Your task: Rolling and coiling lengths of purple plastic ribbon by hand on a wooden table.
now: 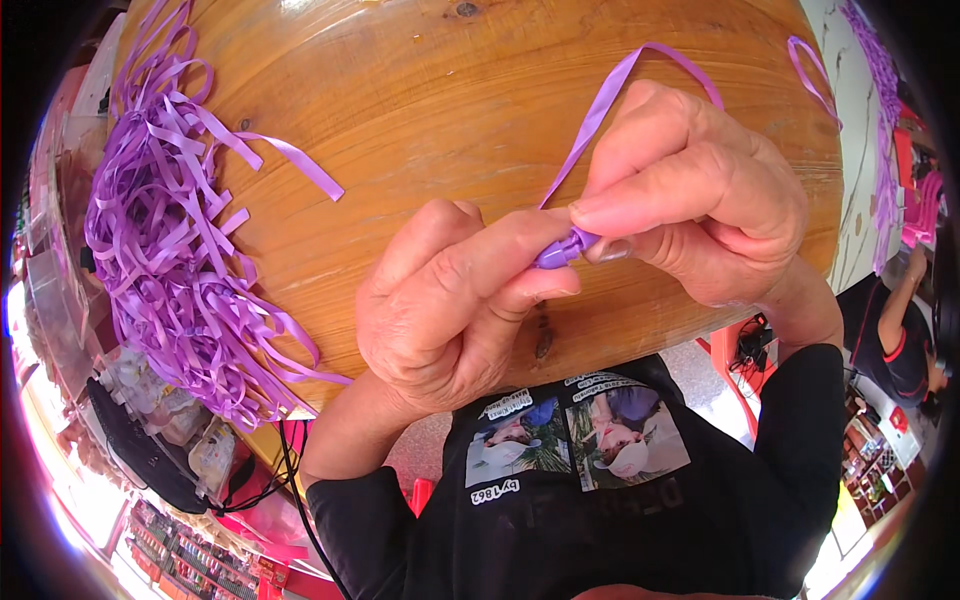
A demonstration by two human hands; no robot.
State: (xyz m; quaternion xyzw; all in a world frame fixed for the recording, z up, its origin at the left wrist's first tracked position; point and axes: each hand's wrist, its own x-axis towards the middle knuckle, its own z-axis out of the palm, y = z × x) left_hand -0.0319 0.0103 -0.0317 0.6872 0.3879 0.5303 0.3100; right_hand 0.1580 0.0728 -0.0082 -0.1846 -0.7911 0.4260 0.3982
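Observation:
Above the near edge of the table, my left hand [450, 290] pinches a small purple plastic clip [562, 250] between thumb and forefinger. My right hand [700, 190] is closed on the clip's other end, its thumb and fingertips pressed together there. From between the two hands a purple ribbon [610, 90] rises, loops over and passes behind my right hand. How the ribbon joins the clip is hidden by my fingers.
A big tangled heap of purple ribbons [165, 220] covers the left side of the wooden table [400, 100]. More ribbons [885, 150] hang at the far right beside a white marbled surface [855, 190]. A black bag [140, 450] and cables lie at lower left. Another person [890, 330] is at the right.

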